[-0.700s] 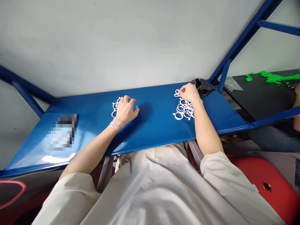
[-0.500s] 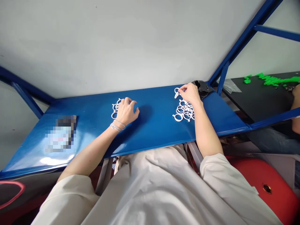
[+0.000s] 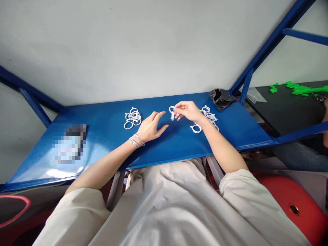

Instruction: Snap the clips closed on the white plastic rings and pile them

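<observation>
My right hand pinches a white plastic ring just above the blue table, left of a pile of white rings. My left hand hovers open beside it, fingers stretched toward the held ring, with bracelets on the wrist. A smaller pile of white rings lies to the left of my left hand, apart from it.
A crumpled black bag sits at the table's back right corner. A blurred flat item lies at the left end. Blue frame struts rise on the right. Green parts lie on a black bench beyond, with another person's arm there.
My right hand lifted a ring from the right pile and carried it left to the table's middle. My left hand left the small pile, opened and moved right toward it.
</observation>
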### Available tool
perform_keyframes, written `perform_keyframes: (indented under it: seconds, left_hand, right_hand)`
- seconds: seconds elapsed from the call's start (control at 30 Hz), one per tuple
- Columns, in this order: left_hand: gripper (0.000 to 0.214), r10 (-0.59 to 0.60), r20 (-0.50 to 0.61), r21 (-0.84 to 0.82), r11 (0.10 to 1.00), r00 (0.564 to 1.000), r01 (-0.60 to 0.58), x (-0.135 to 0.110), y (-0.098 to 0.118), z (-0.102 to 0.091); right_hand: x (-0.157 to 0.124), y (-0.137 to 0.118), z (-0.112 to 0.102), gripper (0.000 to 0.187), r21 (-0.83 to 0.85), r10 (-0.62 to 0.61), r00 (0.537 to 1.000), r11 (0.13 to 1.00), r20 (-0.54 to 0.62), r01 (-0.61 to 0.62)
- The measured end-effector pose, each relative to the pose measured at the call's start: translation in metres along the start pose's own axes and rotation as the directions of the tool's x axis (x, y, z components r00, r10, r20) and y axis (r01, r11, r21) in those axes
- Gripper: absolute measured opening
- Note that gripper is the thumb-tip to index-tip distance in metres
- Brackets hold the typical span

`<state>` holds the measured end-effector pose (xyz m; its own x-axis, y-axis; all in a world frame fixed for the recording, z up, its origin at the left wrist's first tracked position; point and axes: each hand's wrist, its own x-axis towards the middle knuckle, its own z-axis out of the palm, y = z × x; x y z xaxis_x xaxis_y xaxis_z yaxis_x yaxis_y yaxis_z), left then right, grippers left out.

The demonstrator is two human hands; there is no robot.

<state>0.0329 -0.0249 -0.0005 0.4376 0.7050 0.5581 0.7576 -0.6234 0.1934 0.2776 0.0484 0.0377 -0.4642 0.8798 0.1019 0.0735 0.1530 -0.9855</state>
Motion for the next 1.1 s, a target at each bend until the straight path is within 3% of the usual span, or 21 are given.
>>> perform_keyframes:
  seconds: [0.1, 0.2, 0.33, 0.47, 0.67, 0.83, 0.93, 1.03, 1.1]
  left_hand:
    - [0.055, 0.039, -0.047, -0.039, 0.998, 0.998, -0.041, -0.001, 0.002, 0.0]
    - [0.033, 0.094, -0.064, -0.083, 0.992, 0.994, -0.099, -0.001, -0.003, 0.001]
    - [0.019, 0.059, -0.029, -0.12, 0.991, 0.998, -0.062, -0.003, -0.01, 0.004]
    - [0.014, -0.022, -0.01, -0.162, 0.987, 1.0, 0.02, -0.004, -0.011, 0.005]
    - [0.025, -0.165, -0.015, -0.286, 0.946, 0.986, 0.154, -0.002, -0.009, 0.004]
    - [0.027, -0.168, -0.002, -0.34, 0.927, 0.986, 0.157, -0.002, -0.008, 0.003]
    - [0.027, -0.17, 0.004, -0.362, 0.918, 0.985, 0.16, -0.002, -0.005, 0.002]
    - [0.032, -0.224, 0.055, -0.505, 0.834, 0.973, 0.221, 0.0, -0.003, 0.002]
    - [0.041, -0.27, 0.158, -0.698, 0.65, 0.95, 0.301, 0.001, -0.002, 0.004]
  right_hand:
    - [-0.004, 0.006, 0.025, 0.045, -0.09, -0.026, 0.991, 0.995, 0.133, 0.038]
    - [-0.006, 0.015, 0.04, 0.039, -0.186, -0.067, 0.975, 0.977, 0.214, 0.108]
    - [-0.006, 0.023, 0.047, 0.041, -0.188, -0.054, 0.987, 0.979, 0.15, 0.082]
    - [-0.006, 0.023, 0.046, 0.043, -0.113, -0.022, 0.983, 0.993, 0.183, 0.044]
    - [-0.006, 0.022, 0.049, 0.043, -0.024, -0.099, 0.989, 0.994, 0.112, 0.102]
    - [-0.004, 0.025, 0.051, 0.046, 0.096, -0.041, 0.992, 0.995, 0.121, 0.03]
    - [-0.003, 0.025, 0.05, 0.046, 0.075, -0.036, 0.988, 0.997, 0.153, 0.025]
    - [-0.004, 0.022, 0.047, 0.047, 0.011, -0.041, 0.985, 0.999, 0.168, 0.04]
    - [-0.005, 0.019, 0.045, 0.047, -0.022, -0.055, 0.984, 0.998, 0.17, 0.059]
